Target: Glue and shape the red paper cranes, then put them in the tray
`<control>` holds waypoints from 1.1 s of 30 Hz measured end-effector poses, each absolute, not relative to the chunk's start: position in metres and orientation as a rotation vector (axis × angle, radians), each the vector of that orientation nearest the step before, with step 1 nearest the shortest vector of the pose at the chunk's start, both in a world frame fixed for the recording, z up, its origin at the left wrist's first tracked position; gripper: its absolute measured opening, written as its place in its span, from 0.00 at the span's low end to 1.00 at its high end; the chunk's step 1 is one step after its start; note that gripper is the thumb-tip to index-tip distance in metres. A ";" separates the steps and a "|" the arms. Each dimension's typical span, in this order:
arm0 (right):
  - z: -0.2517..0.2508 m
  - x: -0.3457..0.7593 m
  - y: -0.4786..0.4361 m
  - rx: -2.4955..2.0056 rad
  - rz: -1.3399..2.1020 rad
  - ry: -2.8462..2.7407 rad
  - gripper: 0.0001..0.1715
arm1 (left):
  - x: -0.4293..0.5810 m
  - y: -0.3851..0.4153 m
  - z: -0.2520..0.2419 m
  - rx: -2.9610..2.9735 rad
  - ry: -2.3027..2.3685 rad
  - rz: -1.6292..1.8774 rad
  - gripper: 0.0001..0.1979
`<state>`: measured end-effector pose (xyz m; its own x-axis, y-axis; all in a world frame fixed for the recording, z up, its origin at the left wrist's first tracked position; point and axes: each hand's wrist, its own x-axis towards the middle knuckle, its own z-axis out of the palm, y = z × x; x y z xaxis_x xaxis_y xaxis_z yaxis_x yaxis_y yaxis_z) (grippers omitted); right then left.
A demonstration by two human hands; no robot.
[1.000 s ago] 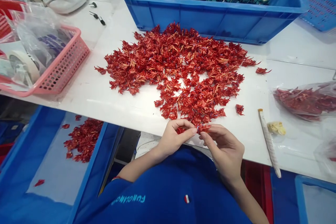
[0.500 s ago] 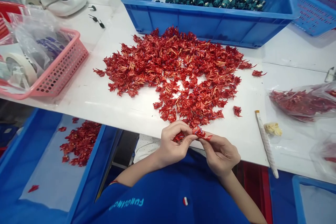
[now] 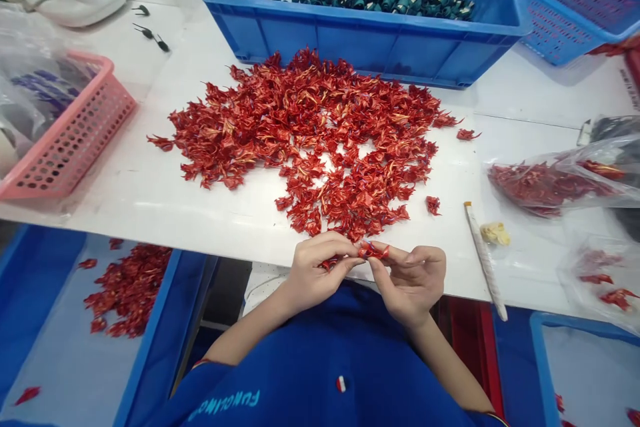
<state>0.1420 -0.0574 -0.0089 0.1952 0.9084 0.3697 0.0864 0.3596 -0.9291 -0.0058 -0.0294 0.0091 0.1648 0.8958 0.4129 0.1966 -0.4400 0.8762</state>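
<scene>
My left hand [image 3: 317, 273] and my right hand [image 3: 413, 283] are close together over the table's near edge. Their fingertips pinch a small folded red foil-like piece [image 3: 373, 251] between them. Another red bit [image 3: 329, 263] shows under my left fingers, and I cannot tell whether it joins the pinched piece. Just beyond my hands lies a wide heap of similar crinkled red pieces [image 3: 300, 140] on the white table [image 3: 215, 213]. A few loose pieces sit apart from it, such as one [image 3: 433, 205] to the right.
A blue crate of dark green curled pieces [image 3: 350, 33] stands beyond the heap. A pink basket [image 3: 70, 140] is at left, a blue basket [image 3: 560, 27] at upper right. A plastic bag of red pieces [image 3: 545, 187] and a white strip [image 3: 485, 260] lie right. A blue tray [image 3: 150, 327] holds red pieces below left.
The whole scene has shifted left in the view as my head turned. My hands stay together on the red piece, with their fingers shifted slightly around it.
</scene>
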 end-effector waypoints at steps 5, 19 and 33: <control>-0.002 0.148 -0.055 -1.197 0.807 -1.267 0.13 | -0.001 -0.030 0.012 1.648 1.123 1.267 0.04; -0.015 0.268 -0.056 -2.262 -0.234 -1.175 0.18 | -0.004 -0.030 0.003 1.058 1.249 1.096 0.11; 0.022 0.239 -0.065 -1.609 0.930 -1.148 0.11 | 0.002 -0.023 0.016 0.624 1.179 1.107 0.11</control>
<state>0.2388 -0.0650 0.0220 0.2791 0.9581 -0.0647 0.2619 -0.1407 -0.9548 0.0023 -0.0226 0.0156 -0.0115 0.9145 -0.4043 -0.3454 0.3758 0.8599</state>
